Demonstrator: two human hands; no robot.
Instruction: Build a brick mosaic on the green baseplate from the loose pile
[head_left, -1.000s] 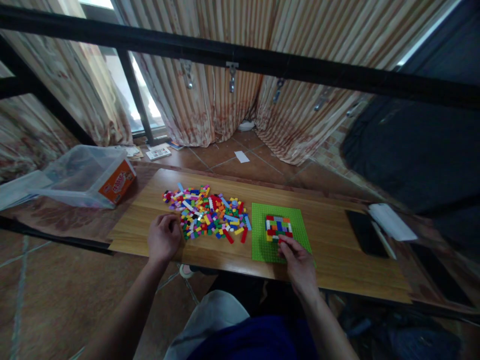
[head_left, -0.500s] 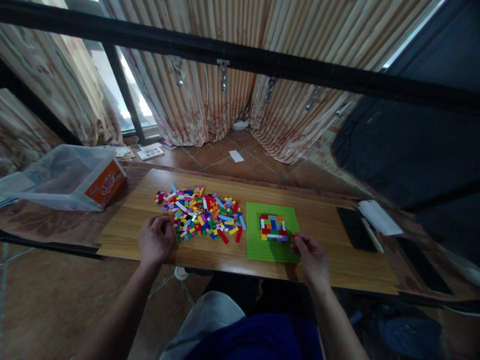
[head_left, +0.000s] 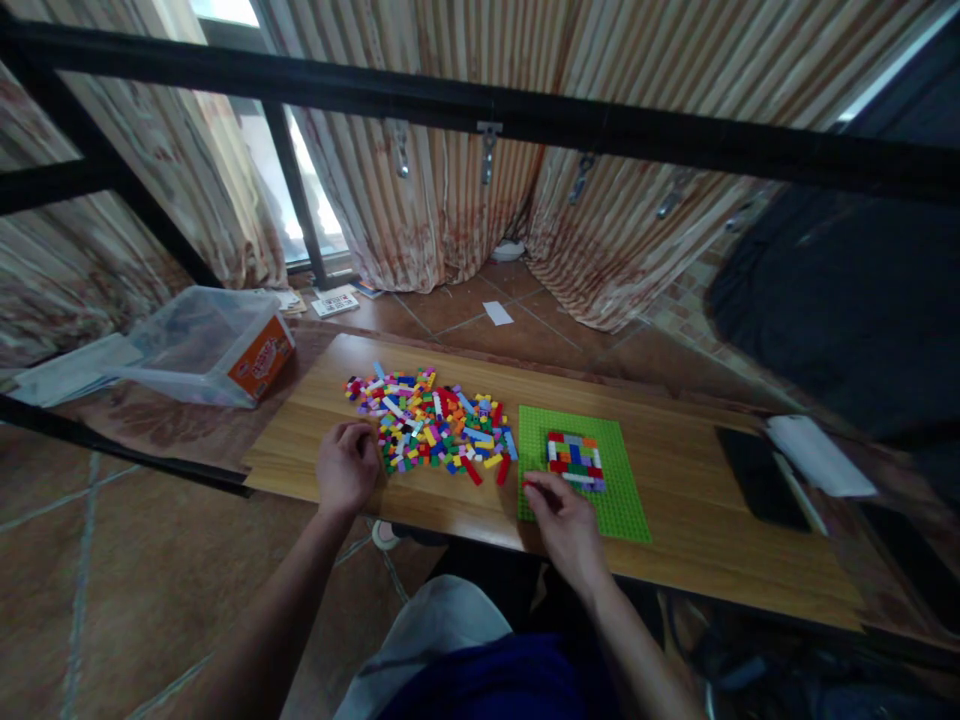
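Our right hand [head_left: 566, 518] pinches a small red brick [head_left: 529, 484] between thumb and fingertips, over the left edge of the green baseplate [head_left: 624, 505]. The multicoloured block build [head_left: 575, 461] sits near the middle of that plate, with green studs showing all round it. Our left hand [head_left: 347, 467] is curled at the near-left side of the loose brick pile [head_left: 435, 430]; we cannot tell whether its fingers enclose anything.

Only a narrow gap parts the pile from the plate's left edge, where a couple of strays lie close. A slim band of wood runs between the plate and the near edge of the table [head_left: 697, 520], and both our arms cross that edge. To the plate's right we have a wider stretch of wood before the black slab [head_left: 757, 475]. The clear bin [head_left: 261, 360] stands beyond the table's left end.
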